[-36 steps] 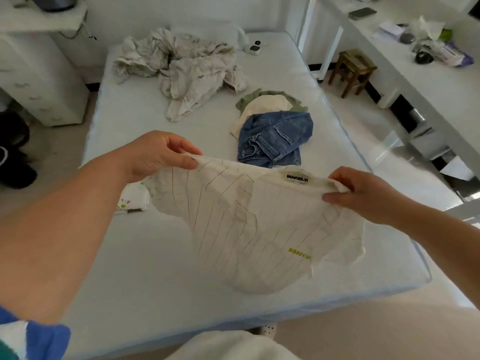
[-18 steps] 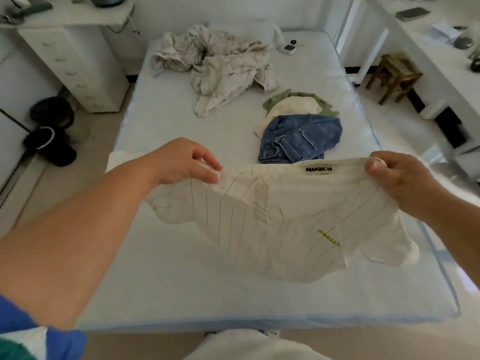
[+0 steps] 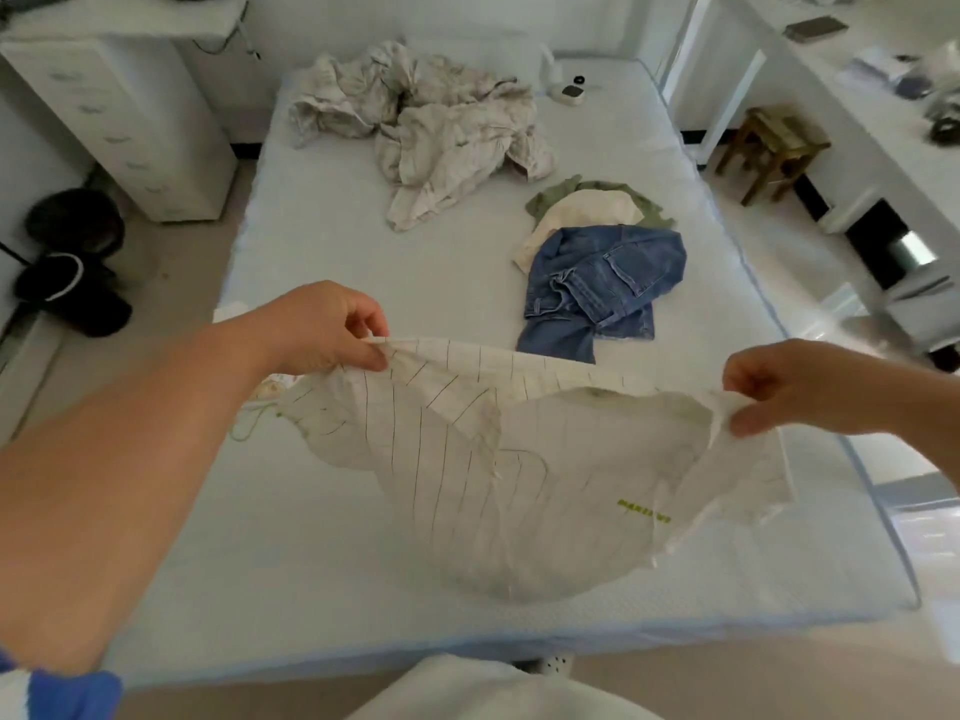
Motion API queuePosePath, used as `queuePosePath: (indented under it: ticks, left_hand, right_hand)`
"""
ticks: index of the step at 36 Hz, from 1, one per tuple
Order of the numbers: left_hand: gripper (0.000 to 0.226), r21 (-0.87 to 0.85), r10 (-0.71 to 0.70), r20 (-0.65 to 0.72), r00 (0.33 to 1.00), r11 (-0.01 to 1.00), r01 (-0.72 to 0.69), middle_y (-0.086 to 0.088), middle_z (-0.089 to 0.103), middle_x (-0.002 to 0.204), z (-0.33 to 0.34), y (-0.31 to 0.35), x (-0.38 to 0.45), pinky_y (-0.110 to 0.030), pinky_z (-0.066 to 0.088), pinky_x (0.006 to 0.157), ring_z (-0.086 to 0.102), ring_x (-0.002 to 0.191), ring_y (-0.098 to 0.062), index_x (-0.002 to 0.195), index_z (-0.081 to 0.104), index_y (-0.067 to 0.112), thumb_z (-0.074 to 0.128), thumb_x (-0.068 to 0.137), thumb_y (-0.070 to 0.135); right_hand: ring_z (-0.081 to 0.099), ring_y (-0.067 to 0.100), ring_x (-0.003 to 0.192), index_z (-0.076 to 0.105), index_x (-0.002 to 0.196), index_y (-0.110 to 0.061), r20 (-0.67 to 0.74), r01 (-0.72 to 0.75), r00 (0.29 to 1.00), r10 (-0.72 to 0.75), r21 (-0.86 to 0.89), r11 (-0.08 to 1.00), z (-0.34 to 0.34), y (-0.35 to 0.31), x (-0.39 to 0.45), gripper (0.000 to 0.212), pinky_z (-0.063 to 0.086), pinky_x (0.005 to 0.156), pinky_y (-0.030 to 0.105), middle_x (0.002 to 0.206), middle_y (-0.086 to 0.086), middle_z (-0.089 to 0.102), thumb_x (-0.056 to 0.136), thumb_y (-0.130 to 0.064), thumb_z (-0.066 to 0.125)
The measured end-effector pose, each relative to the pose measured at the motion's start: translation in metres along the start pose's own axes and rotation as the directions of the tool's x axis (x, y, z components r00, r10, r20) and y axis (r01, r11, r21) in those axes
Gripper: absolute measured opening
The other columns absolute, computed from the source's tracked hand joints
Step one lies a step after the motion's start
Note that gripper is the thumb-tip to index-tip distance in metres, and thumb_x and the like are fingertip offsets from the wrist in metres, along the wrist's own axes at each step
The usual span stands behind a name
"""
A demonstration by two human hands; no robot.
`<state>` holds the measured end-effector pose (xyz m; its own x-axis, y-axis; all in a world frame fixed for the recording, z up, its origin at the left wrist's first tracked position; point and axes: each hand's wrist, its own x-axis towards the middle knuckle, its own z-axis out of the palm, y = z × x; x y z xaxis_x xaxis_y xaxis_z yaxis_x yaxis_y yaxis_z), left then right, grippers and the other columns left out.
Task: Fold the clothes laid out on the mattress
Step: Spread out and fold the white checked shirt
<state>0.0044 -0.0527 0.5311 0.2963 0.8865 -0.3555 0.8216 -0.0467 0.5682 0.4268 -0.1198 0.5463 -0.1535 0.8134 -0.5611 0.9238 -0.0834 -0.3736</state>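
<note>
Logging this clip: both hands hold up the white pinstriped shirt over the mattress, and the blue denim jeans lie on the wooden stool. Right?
Not quite. The head view shows the blue denim jeans lying on the pale blue mattress, atop a cream garment, not the stool. The left hand and right hand do hold up the white pinstriped shirt.

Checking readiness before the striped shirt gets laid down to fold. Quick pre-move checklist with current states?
1. Left hand pinches the top edge of the striped shirt: ok.
2. Right hand pinches the opposite end of that edge: ok.
3. Shirt spread flat between the hands: not ok, the middle sags and bunches.
4. Bare mattress below the shirt for laying it down: ok.
5. Jeans clear of the landing spot: ok, they lie farther up the mattress.
6. Which side of the shirt faces up: cannot tell.
</note>
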Motion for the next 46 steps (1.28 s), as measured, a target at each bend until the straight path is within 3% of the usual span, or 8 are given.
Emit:
queuePosePath:
  ticks: [11,16,24,27,34,38,41,46]
  left_hand:
    - [0.018,0.058,0.171,-0.334,0.927,0.985,-0.161,0.016,0.065,0.074,0.001,-0.023,-0.005,0.001,0.034,0.06,0.053,0.069,0.016,0.103,0.071,0.031,0.06,0.089,0.031]
    - [0.027,-0.003,0.202,-0.354,0.913,0.976,-0.217,0.016,0.065,0.099,-0.008,-0.024,-0.003,0.005,0.032,0.068,0.058,0.087,0.002,0.118,0.064,0.029,0.053,0.093,0.03]
    - [0.019,-0.329,0.093,-0.406,0.909,0.913,-0.241,0.023,0.067,0.074,-0.021,-0.027,0.012,-0.004,0.041,0.071,0.059,0.073,0.011,0.094,0.068,0.041,0.053,0.094,0.029]
    - [0.025,-0.451,0.049,-0.413,0.91,0.856,-0.251,0.007,0.063,0.072,-0.022,-0.035,0.015,-0.019,0.046,0.069,0.056,0.069,-0.008,0.09,0.071,0.048,0.052,0.094,0.031]
    - [0.023,-0.431,-0.036,-0.412,0.91,0.888,-0.161,0.021,0.062,0.061,-0.011,-0.035,0.02,-0.005,0.041,0.06,0.054,0.059,0.006,0.083,0.071,0.044,0.061,0.09,0.025]
    - [0.023,-0.473,-0.09,-0.388,0.917,0.874,-0.115,0.012,0.067,0.074,-0.007,-0.03,0.024,-0.016,0.044,0.076,0.059,0.075,-0.004,0.077,0.073,0.041,0.072,0.08,0.018]
    - [0.03,-0.511,-0.075,-0.389,0.918,0.847,-0.147,0.019,0.067,0.069,-0.005,-0.02,0.026,-0.007,0.044,0.072,0.059,0.071,0.006,0.065,0.071,0.037,0.075,0.073,0.008]
    - [0.021,-0.354,-0.098,-0.267,0.959,0.935,-0.002,0.023,0.066,0.08,-0.008,-0.006,0.022,-0.008,0.037,0.071,0.055,0.072,0.012,0.073,0.073,0.042,0.081,0.054,0.036]
  right_hand:
    - [0.056,0.016,0.083,0.06,0.082,-0.028,-0.629,0.137,0.776,0.058,0.258,0.956,0.019,-0.035,0.012,0.01,0.04,0.079,0.032,0.084,-0.014,0.058,0.087,-0.02,0.062]
    - [0.054,0.017,0.077,0.061,0.076,-0.032,-0.655,0.234,0.741,0.146,0.456,0.859,0.014,-0.052,0.014,0.022,0.042,0.076,0.03,0.078,-0.007,0.061,0.092,-0.018,0.054]
    - [0.052,0.008,0.065,0.053,0.07,-0.034,-0.764,0.12,0.613,0.201,0.341,0.932,0.014,-0.065,0.032,0.021,0.037,0.053,0.021,0.071,-0.009,0.057,0.09,-0.039,0.053]
    - [0.052,0.014,0.06,0.053,0.067,-0.026,-0.694,0.036,0.708,0.133,0.223,0.974,0.013,-0.054,0.036,0.026,0.036,0.051,0.021,0.065,-0.002,0.055,0.079,-0.048,0.062]
    - [0.046,0.007,0.048,0.059,0.05,-0.02,-0.181,0.032,0.984,-0.004,0.155,0.987,0.002,-0.022,0.055,0.032,0.034,0.052,0.023,0.045,-0.011,0.052,0.064,-0.046,0.071]
    - [0.059,0.008,0.055,0.071,0.062,-0.03,0.119,-0.031,0.993,0.021,0.084,0.996,-0.009,-0.001,0.073,0.011,0.044,0.05,0.017,0.062,-0.013,0.067,0.067,-0.037,0.078]
    - [0.061,0.009,0.063,0.071,0.064,-0.028,0.114,-0.025,0.993,0.009,0.143,0.989,-0.019,0.014,0.087,0.01,0.042,0.059,0.02,0.064,-0.014,0.067,0.069,-0.031,0.078]
    - [0.06,0.025,0.08,0.073,0.071,-0.019,0.059,-0.001,0.998,-0.027,0.419,0.908,-0.033,0.036,0.101,0.003,0.045,0.076,0.03,0.068,-0.004,0.068,0.073,-0.021,0.074]
